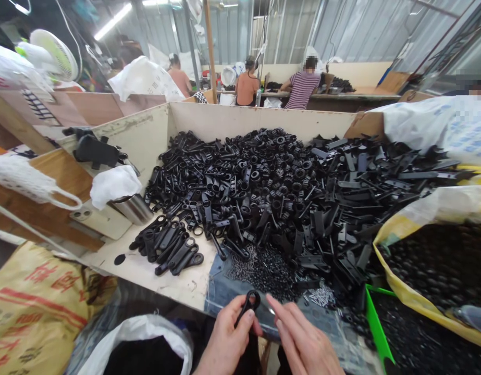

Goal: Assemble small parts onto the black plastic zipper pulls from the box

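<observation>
My left hand (229, 333) is closed around a black plastic lever with a ring-shaped end (246, 308), the ring pointing up between thumb and fingers. Just to its right is my right hand (303, 336), its fingers held together and a small shiny metal piece (271, 311) showing at the fingertips. Both hands are above the front edge of a blue-grey mat (232, 289). On the mat beyond them lie heaps of tiny black parts (279, 276), small metal pieces (242, 263) and silvery pins (321, 296).
A large pile of black plastic parts (259, 177) fills the walled bench (263, 115). Similar levers (173, 247) lie at left, near a metal cup (133, 208) and a phone (101, 221). A green bin (377, 323) and sacks flank me. Several people sit farther back.
</observation>
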Available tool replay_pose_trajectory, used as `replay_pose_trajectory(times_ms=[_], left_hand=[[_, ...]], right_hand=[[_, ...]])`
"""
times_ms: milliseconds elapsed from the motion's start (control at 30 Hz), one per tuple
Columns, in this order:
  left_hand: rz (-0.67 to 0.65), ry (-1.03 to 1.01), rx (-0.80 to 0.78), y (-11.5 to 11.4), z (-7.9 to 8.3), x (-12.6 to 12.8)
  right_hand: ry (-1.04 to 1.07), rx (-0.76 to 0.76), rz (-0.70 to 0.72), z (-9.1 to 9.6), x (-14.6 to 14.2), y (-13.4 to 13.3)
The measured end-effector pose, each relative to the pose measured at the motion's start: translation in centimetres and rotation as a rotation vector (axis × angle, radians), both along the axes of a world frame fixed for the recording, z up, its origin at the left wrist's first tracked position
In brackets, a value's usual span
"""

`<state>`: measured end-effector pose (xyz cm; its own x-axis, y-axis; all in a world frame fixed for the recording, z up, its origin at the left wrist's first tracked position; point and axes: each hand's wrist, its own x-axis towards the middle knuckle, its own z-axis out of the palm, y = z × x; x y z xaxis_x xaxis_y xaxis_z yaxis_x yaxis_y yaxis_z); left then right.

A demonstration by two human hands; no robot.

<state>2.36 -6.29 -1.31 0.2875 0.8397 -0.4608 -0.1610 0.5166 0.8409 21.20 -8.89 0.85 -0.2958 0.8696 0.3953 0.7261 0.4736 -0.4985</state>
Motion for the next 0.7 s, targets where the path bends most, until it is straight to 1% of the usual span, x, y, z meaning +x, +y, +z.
replay_pose_trajectory(times_ms=[67, 200, 267, 367, 500, 600, 700], left_hand=[[-0.043, 0.057, 0.063, 0.1, -0.2, 0.0], [-0.055, 0.073, 0.093, 0.0, -0.6, 0.0], [-0.054, 0.07, 0.096, -0.1, -0.8, 0.0], [-0.056, 0.074, 0.106, -0.2, -1.1, 0.0], [-0.046, 0.122, 0.139, -0.3, -1.4, -0.1], [-0.024, 0.134, 0.136, -0.3, -1.4, -0.1], [0.064, 0.087, 0.076, -0.3, -1.1, 0.1]], right_hand=[[0.021, 0.01, 0.037, -0.2, 0.0, 0.0], [0.094, -0.043, 0.063, -1.1, -0.8, -0.2], [0.063, -0.058, 0.073, -1.6, -1.0, -0.3], [-0.006, -0.035, 0.085, -2.0, -1.1, -0.1], [-0.036, 0.023, 0.065, -1.8, -1.3, 0.3], [-0.042, 0.047, 0.045, -1.3, -1.6, 0.4], [-0.072, 0.035, 0.061, -1.1, -1.6, 0.4]])
